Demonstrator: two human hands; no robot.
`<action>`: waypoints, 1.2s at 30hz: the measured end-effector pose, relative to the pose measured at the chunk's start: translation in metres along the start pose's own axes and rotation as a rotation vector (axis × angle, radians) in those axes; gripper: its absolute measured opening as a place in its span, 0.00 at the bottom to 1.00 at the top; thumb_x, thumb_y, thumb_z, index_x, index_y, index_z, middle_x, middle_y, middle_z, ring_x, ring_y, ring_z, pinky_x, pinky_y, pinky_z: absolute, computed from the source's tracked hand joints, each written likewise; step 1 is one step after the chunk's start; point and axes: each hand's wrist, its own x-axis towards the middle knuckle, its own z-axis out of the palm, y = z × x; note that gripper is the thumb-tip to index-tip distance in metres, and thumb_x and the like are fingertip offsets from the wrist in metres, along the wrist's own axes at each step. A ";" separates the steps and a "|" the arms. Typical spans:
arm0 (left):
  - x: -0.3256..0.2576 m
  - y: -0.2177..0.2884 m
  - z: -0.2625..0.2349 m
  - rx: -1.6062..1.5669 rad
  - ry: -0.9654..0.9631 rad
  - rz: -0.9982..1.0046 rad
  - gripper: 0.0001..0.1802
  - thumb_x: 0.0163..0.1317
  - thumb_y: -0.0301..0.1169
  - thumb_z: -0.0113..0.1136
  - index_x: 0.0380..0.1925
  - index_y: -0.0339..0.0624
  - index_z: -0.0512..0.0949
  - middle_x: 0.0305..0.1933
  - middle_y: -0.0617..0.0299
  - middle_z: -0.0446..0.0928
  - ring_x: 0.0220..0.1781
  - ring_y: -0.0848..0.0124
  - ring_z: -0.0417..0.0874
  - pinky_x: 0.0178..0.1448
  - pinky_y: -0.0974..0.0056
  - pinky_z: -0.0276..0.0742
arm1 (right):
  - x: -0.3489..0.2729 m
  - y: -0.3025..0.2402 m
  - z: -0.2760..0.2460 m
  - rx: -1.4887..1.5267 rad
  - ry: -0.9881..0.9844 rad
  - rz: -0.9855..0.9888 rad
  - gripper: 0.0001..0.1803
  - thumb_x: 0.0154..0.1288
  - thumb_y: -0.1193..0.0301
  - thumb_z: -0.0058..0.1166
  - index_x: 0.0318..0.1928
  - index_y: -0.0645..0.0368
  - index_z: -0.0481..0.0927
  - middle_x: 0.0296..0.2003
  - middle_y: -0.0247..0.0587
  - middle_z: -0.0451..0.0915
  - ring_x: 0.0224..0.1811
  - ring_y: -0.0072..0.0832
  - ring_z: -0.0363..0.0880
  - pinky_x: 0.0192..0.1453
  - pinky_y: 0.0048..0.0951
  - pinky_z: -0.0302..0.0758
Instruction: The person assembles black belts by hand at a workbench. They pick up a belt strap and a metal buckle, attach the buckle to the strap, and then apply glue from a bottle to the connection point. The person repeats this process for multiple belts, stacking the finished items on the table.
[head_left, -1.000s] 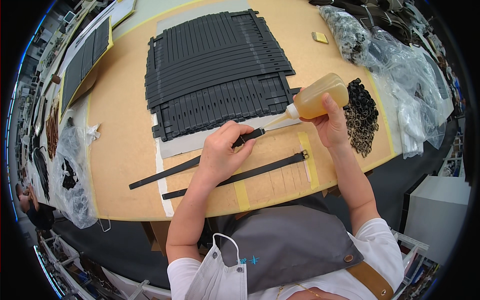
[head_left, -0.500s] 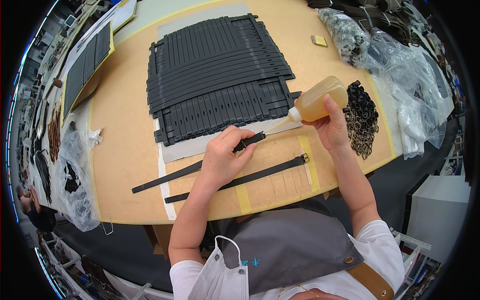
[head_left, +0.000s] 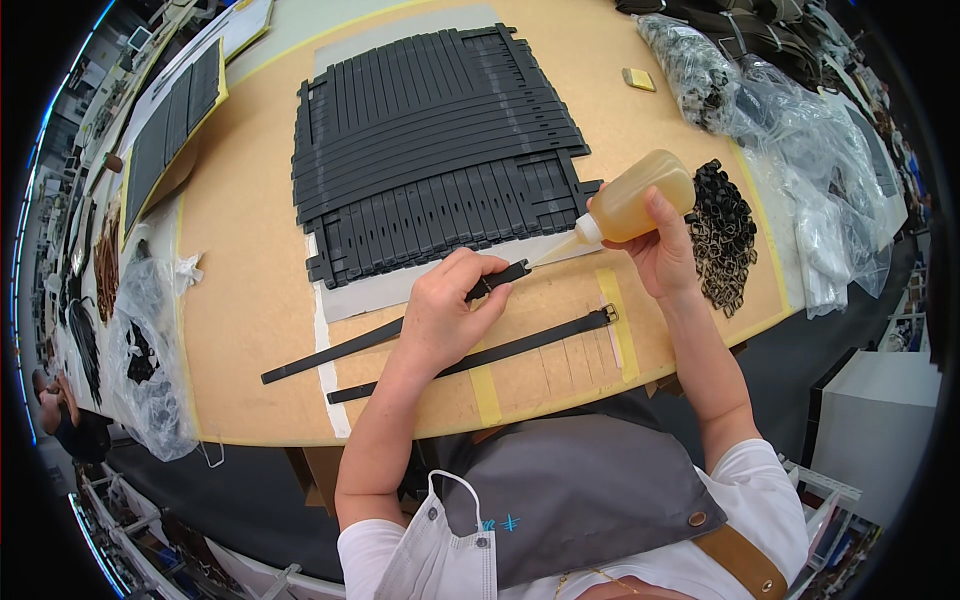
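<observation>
Basically, left hand [head_left: 447,308] pinches black strap [head_left: 335,350] near side of strap pile [head_left: 430,140], likely steadying its end; right hand [head_left: 655,240] wraps bottle [head_left: 642,195], tilted so nozzle [head_left: 557,247] meets that end. Loose belt [head_left: 530,342] nearer person than pile; buckle heap [head_left: 725,235] right of pile.

A long, flat black strap [head_left: 360,342] slants across the desk [head_left: 250,250], its right end pinched in the left hand [head_left: 450,308]. A translucent bottle [head_left: 645,192] of amber liquid, gripped in the right hand [head_left: 664,250], tilts neck-down, its slender nozzle [head_left: 560,246] aimed at that strap end; whether they touch is unclear.
</observation>
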 end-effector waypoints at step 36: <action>-0.002 0.000 -0.001 -0.005 0.005 -0.002 0.09 0.60 0.22 0.71 0.40 0.36 0.85 0.35 0.63 0.84 0.31 0.78 0.80 0.26 0.72 0.69 | -0.001 -0.003 0.003 -0.013 0.021 0.048 0.34 0.74 0.50 0.60 0.65 0.65 0.69 0.54 0.54 0.82 0.57 0.44 0.87 0.44 0.33 0.94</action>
